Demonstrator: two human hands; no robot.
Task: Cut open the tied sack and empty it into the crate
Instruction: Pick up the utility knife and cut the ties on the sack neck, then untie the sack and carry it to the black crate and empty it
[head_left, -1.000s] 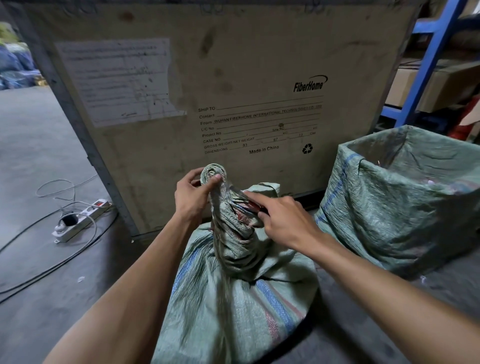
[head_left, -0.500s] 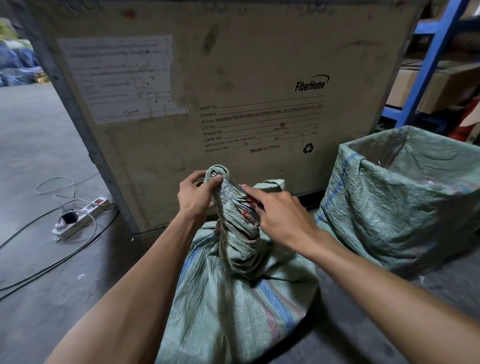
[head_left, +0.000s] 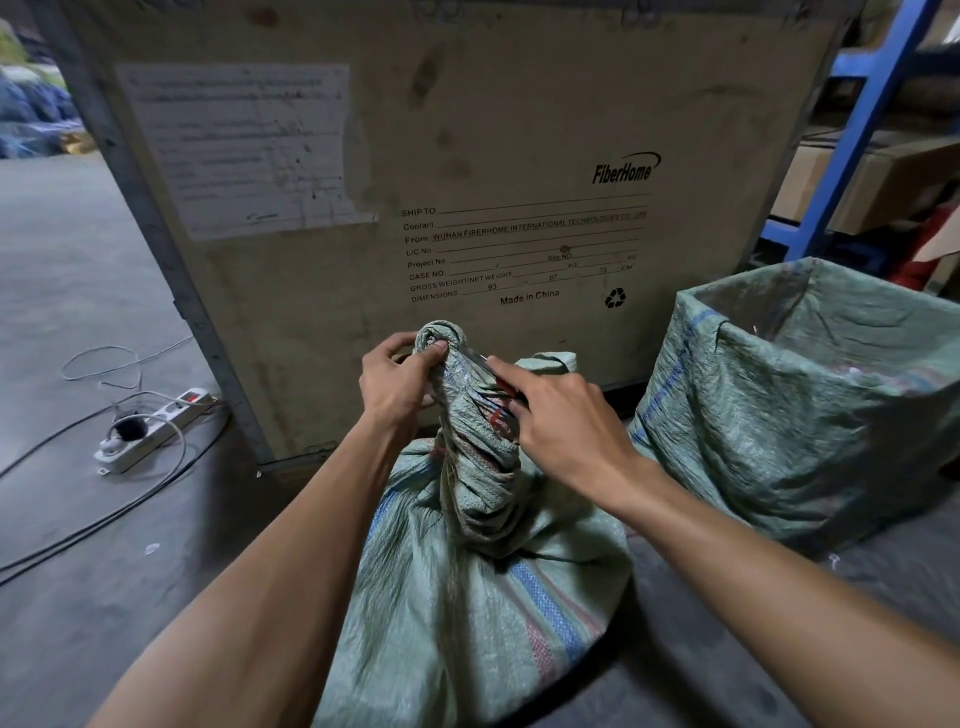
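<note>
Gripping the bunched neck (head_left: 470, 415) of the green sack (head_left: 467, 597), the left hand (head_left: 395, 384) curls its fingers round the twisted top. The right hand (head_left: 563, 415) pinches a small blade (head_left: 480, 359), index finger laid along it, its tip against the neck just below the knot. The sack stands on the floor (head_left: 78, 312) between both forearms, in front of the wooden crate (head_left: 467, 156). Cutting appears only begun: the neck looks tied, so opening, lifting and emptying are left. 1 open green bag (head_left: 810, 395) stands at right.
</note>
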